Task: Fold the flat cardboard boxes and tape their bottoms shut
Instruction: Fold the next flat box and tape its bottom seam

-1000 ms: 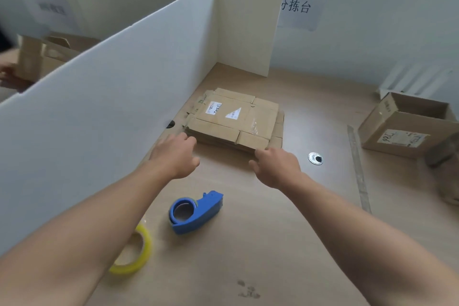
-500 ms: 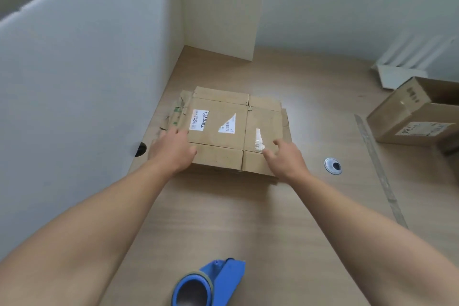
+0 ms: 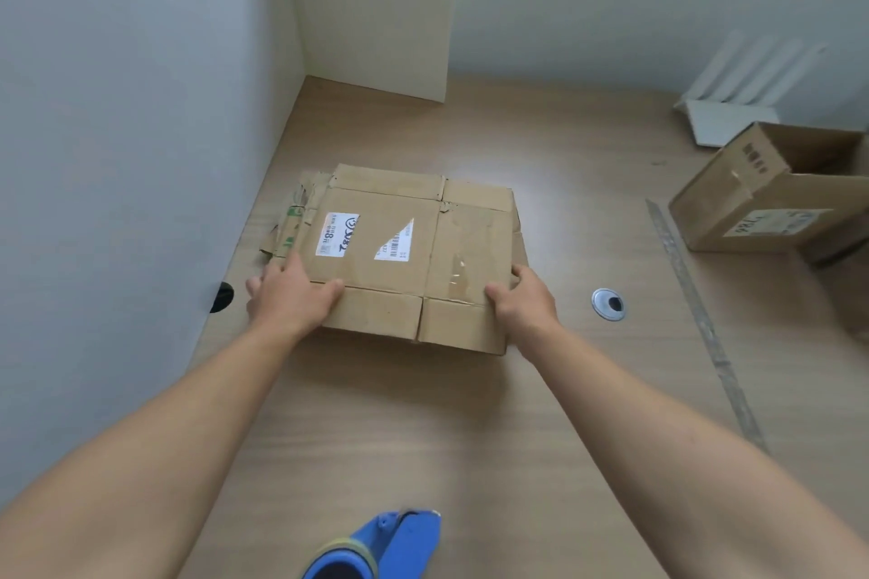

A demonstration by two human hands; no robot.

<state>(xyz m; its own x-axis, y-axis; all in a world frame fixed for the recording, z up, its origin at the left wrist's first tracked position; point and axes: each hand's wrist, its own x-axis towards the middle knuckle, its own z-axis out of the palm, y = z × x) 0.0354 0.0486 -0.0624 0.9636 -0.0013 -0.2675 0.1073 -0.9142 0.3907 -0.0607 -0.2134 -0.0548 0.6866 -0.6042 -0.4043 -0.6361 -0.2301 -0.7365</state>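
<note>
Head view, flat cardboard box [image 3: 390,249]: brown corrugated board, creased and scuffed, lying on top of a low stack near the left of the bench [image 3: 423,414], close to the partition [image 3: 117,108].
Labels [image 3: 336,234]: white paper, one torn to a triangle; the print is too small to read.
Left grip [image 3: 294,292]: thumb on top of the near left corner, fingers hidden past the edge, holding the board.
Right grip [image 3: 524,296]: thumb on top, fingers curled round the right edge.
Stack beneath [image 3: 291,221]: ragged flaps peek out at the left; how many sheets, I cannot tell.
Tape dispenser [image 3: 385,545]: blue plastic, cut off by the bottom edge.
Open box [image 3: 762,197]: brown, cut off at the right.
Bench surface: pale wood grain.
</note>
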